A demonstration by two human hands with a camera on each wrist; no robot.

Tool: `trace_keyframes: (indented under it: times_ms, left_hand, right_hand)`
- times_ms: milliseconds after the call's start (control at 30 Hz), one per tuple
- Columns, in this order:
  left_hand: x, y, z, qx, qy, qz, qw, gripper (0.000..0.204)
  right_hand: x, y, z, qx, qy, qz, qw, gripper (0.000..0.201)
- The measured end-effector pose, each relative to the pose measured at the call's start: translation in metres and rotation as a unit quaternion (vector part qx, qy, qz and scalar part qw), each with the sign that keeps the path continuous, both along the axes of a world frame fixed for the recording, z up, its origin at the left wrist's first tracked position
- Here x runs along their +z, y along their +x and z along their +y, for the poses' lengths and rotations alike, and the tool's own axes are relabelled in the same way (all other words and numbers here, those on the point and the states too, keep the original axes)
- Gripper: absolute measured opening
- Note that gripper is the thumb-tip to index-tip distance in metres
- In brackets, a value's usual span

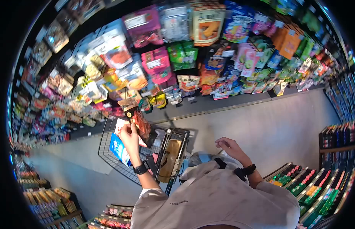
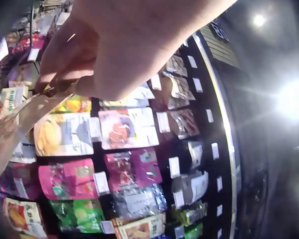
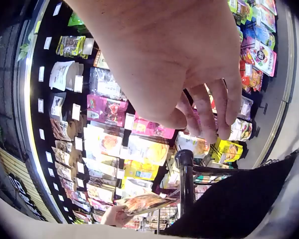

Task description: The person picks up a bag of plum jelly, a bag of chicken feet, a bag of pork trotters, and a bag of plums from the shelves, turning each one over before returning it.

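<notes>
My left hand (image 1: pixel 129 140) pinches the edge of a snack bag (image 1: pixel 142 126) with a brown top and a reddish, see-through front, held over the wire shopping cart (image 1: pixel 105 150). In the left wrist view the thumb and fingers close on the edge of this shiny bag (image 2: pixel 25 117). The right wrist view shows the bag (image 3: pixel 145 203) from the side, low in the frame. A blue and white bag (image 1: pixel 118 148) lies in the cart beneath my left hand. My right hand (image 1: pixel 231 148) hangs in the air right of the cart handle (image 1: pixel 178 156), fingers loosely curled, holding nothing.
A long rack of hanging snack bags (image 1: pixel 210 28) with price tags runs across the front. Grey floor (image 1: pixel 277 114) lies between it and me. Low shelves of goods (image 1: pixel 313 187) stand at the right rear, more shelves (image 1: pixel 51 202) at the left rear.
</notes>
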State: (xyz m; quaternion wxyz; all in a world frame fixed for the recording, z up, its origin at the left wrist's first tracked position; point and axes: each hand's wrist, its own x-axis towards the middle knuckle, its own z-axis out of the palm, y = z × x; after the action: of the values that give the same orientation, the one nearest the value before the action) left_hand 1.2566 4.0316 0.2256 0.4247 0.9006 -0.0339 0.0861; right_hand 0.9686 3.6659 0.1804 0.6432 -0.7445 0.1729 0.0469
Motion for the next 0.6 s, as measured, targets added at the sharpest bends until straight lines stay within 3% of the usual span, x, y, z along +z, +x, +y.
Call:
trace_keyframes:
  times_ms: [133,300,400,433,600]
  left_hand:
    - [0.054,-0.031,-0.087,-0.049,-0.067,-0.062,0.995,0.022]
    - [0.081,-0.064,-0.201,-0.158,-0.035,-0.056,0.985,0.024]
    - [0.079,-0.068,-0.285,-0.267,-0.011,-0.058,0.962,0.024]
    - [0.100,-0.088,-0.322,-0.302,0.033,-0.065,0.951,0.023]
    - [0.089,-0.135,-0.479,-0.422,0.005,-0.051,0.905,0.024]
  right_hand:
    - [0.005,-0.035,-0.042,-0.049,0.019,-0.052,0.997,0.019]
    - [-0.003,-0.100,-0.118,-0.108,0.047,-0.081,0.990,0.020]
    - [0.001,-0.143,-0.169,-0.156,0.047,-0.088,0.983,0.021]
    - [0.005,-0.160,-0.187,-0.171,0.038,-0.088,0.980,0.021]
    - [0.006,-0.232,-0.270,-0.262,-0.019,-0.113,0.958,0.022]
